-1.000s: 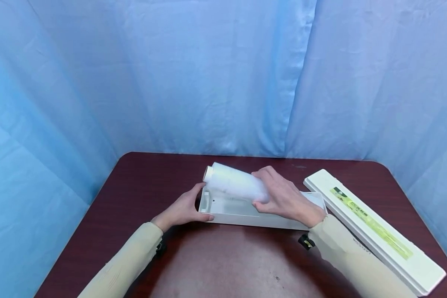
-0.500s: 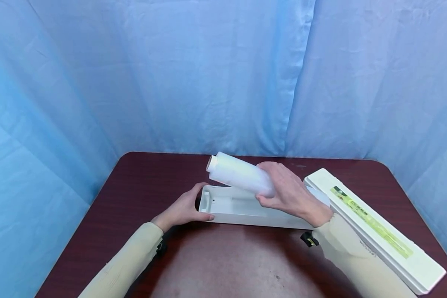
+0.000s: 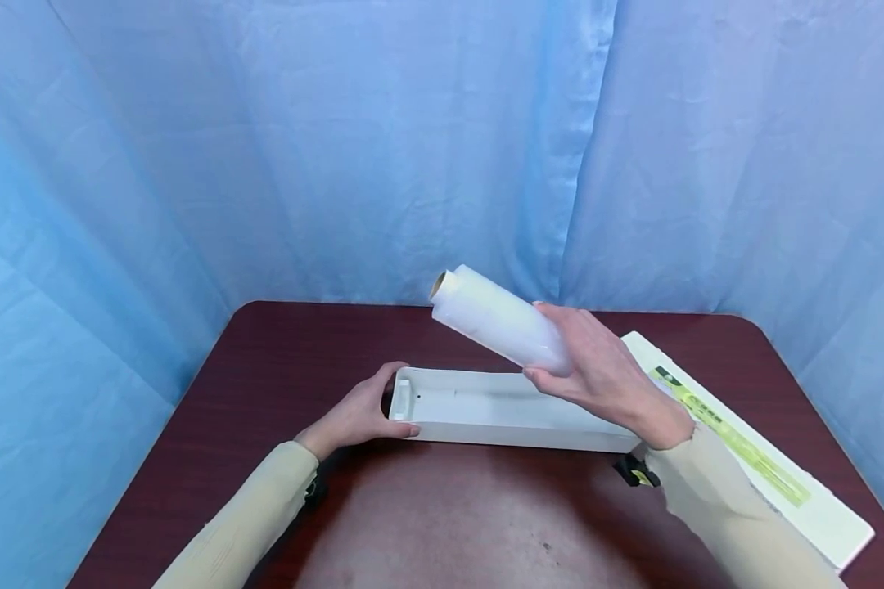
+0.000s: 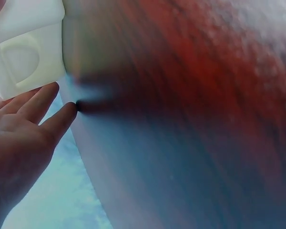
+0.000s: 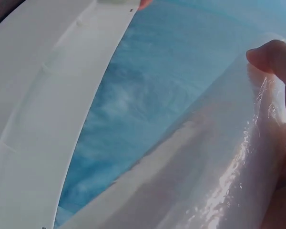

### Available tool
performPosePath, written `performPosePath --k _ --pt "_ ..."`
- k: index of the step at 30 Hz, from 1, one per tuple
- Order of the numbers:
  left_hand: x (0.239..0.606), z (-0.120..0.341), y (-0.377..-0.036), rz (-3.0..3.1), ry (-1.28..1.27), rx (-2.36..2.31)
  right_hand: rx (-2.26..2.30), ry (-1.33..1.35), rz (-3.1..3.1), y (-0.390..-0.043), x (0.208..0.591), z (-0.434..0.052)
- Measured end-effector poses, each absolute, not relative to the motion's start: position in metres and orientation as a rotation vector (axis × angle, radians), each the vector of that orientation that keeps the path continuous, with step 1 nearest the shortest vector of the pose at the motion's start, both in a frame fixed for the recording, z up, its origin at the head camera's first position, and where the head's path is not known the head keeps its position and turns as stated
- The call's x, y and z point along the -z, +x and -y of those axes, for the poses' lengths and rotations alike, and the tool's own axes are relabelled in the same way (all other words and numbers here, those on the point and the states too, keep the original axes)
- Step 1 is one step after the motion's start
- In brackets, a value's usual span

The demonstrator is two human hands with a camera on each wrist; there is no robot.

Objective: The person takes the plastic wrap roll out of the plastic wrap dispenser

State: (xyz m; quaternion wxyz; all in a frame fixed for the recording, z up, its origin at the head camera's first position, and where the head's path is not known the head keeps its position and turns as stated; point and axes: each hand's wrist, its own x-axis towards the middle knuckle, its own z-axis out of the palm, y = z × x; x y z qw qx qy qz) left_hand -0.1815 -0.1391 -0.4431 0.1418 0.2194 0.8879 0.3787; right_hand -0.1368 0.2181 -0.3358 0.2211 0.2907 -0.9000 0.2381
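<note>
My right hand [image 3: 607,368] grips a roll of clear plastic wrap [image 3: 504,319] around its right part. The roll is tilted, its left end raised, and the hollow core shows there. Below it on the table lies a long white box [image 3: 479,433], open at the top. At the box's left end, my left hand [image 3: 354,417] holds it between thumb and fingers. In the left wrist view, fingers touch the end wall of the box [image 4: 43,62]. The right wrist view has the roll [image 5: 181,162] in the grasp, apart from the box [image 5: 47,95].
A long white lid [image 3: 818,511] with a green label lies slantwise on the right, partly behind the right forearm. The dark red table [image 3: 287,352] reaches back to blue curtains [image 3: 383,164].
My right hand has lifted the plastic wrap roll up and to the right, out of the box, tilting it more. The left hand stays on the box.
</note>
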Motion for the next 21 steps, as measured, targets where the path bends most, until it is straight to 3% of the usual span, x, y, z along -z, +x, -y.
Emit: performPosePath --k 21 --pt "0.445 0.165 -0.186 -2.532 0.597 -1.125 -0.863 0.48 2.595 -0.111 0.331 -0.255"
